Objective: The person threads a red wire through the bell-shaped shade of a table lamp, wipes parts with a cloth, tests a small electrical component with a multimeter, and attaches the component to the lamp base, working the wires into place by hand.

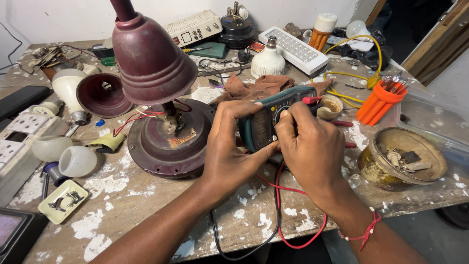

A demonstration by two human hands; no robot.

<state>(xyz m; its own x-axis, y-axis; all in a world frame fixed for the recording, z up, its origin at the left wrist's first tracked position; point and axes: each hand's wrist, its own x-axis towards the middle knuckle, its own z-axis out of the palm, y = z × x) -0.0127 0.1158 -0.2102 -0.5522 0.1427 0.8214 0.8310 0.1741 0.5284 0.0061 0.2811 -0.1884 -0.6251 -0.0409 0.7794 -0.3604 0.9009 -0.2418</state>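
A dark green handheld multimeter (pixel 264 124) lies tilted above the workbench, held between both hands. My left hand (pixel 227 146) grips its left side, thumb under the lower edge. My right hand (pixel 308 146) wraps its right side, with a fingertip pressing on the round dial. Red and black test leads (pixel 278 210) trail from under the hands toward the bench's front edge. Just left stands a maroon ceiling-fan motor base (pixel 168 139) with red wires, and a maroon bell-shaped fan cover (pixel 149 58) hangs above it.
A rusty tin with small parts (pixel 403 159) sits at right beside an orange holder of tools (pixel 381 100). Bulbs (pixel 73 159), a switchboard (pixel 19 142), a white LED bulb (pixel 267 61), a brown cloth (pixel 254 88) and yellow cable (pixel 351 88) crowd the paint-stained bench.
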